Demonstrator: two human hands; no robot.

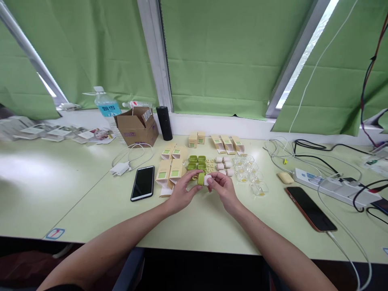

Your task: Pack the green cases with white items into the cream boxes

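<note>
The left hand [182, 193] pinches a small green case [201, 178] and the right hand [222, 190] pinches a white piece [207, 180] at its 3 o'clock side, above the counter [212, 222]; both look light, hard and smooth, best held by the sides.

Both forearms are bare, with no sleeves, watch or rings.

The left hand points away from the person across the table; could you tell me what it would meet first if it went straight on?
Probably the green cases just beyond the left hand, which holds a green piece; depth is uncertain.
</note>
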